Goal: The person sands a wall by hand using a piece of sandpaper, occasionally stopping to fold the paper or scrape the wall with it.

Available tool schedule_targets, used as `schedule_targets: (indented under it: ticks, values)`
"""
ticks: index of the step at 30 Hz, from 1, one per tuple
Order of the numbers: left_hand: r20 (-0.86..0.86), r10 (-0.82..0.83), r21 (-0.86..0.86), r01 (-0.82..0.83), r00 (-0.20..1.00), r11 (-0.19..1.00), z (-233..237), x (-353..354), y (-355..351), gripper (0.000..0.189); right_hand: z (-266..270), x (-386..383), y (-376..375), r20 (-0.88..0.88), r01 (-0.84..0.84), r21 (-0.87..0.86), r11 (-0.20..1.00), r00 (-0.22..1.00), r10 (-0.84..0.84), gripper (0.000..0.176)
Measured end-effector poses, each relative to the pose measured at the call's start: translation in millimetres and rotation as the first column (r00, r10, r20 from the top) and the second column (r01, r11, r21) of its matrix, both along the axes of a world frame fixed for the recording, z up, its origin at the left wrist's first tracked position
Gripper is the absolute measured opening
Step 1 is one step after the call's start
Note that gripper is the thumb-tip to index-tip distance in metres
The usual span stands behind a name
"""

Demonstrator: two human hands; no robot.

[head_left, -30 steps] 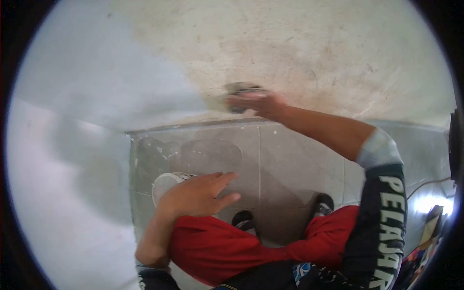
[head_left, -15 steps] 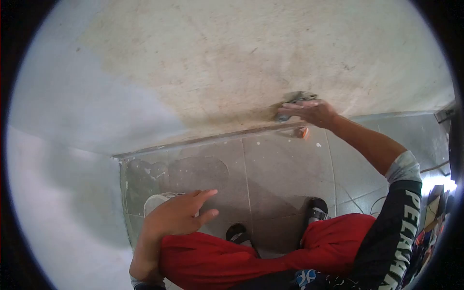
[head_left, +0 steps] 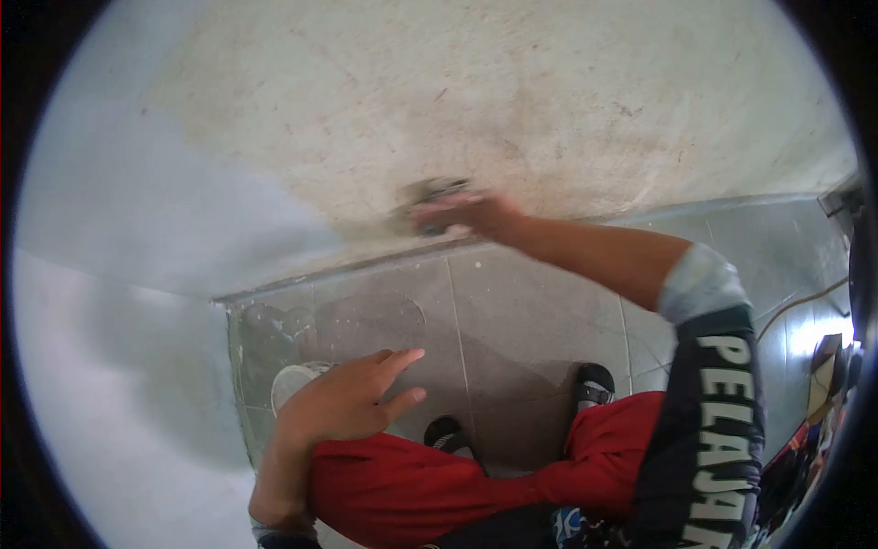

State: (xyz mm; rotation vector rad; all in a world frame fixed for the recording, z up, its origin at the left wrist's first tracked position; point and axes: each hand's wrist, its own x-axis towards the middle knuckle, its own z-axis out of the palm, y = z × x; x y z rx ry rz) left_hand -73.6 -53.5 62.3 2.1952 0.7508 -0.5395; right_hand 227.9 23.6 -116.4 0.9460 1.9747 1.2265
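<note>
My right hand presses a dark grey, rag-like pad against the lower part of the stained cream wall. Motion blurs both the hand and the pad, so I cannot make out exactly what kind of pad it is. My left hand rests near my left knee in red trousers. It holds nothing; its thumb and fingers are spread apart. Just behind that hand stands a white round container, partly covered by it.
Grey floor tiles meet the wall along a darker edge strip. A side wall forms a corner on the left. My sandaled feet are on the tiles. A cable and assorted items lie at the far right.
My right hand has swept left along the wall with the pad. The small orange thing at the wall's foot is now out of sight. My left hand has barely moved.
</note>
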Motion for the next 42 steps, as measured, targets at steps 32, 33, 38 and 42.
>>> schedule_targets:
  ticks: [32,33,38,42]
  values:
    - [0.115,-0.038,0.238,0.010,0.993,0.971,-1.8,4.6,0.2,0.055,-36.2,-17.6,26.2,-0.472,-0.102,-0.134,0.986,0.881,0.027,0.085]
    - [0.130,-0.098,0.245,0.064,0.987,0.967,-1.4,11.2,-3.0,0.054,-40.6,-48.1,42.0,-0.530,-0.088,-0.196,0.977,0.848,-0.030,0.085]
    - [0.166,-0.090,0.189,0.058,0.982,0.980,-4.3,11.7,-14.7,0.052,-18.0,-70.2,45.7,-0.470,-0.101,-0.210,0.972,0.883,-0.009,0.089]
    - [0.018,0.028,0.152,-0.030,0.999,0.988,-9.3,-16.2,-2.5,0.053,-10.0,7.4,-1.8,-0.267,-0.063,0.019,0.998,0.962,0.066,0.094]
